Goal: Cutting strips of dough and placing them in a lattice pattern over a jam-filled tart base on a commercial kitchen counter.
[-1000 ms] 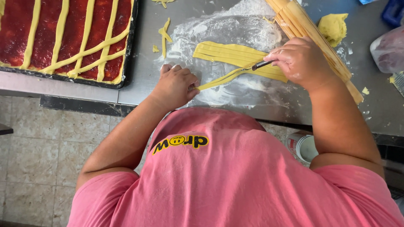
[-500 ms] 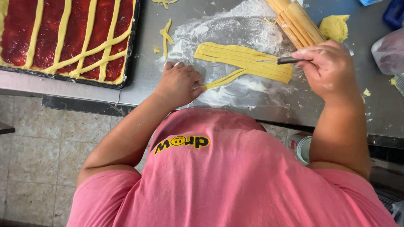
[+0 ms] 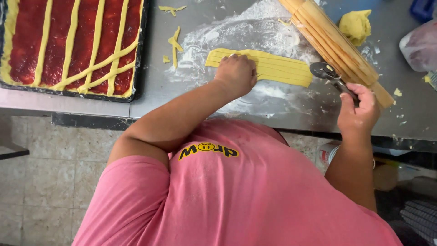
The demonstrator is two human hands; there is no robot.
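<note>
Your left hand (image 3: 236, 73) covers the near left part of the cut dough sheet (image 3: 273, 66). At ten o'clock the baking tray (image 3: 136, 54) runs off the top and left edges. At two o'clock, a blue object (image 3: 423, 9) is cut off, unidentifiable.

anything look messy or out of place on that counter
A few things. Loose dough scraps lie on the bare steel counter between the tray and the cut strips, flour is smeared widely, and crumbs sit near the rolling pin. Nothing looks damaged.
</note>
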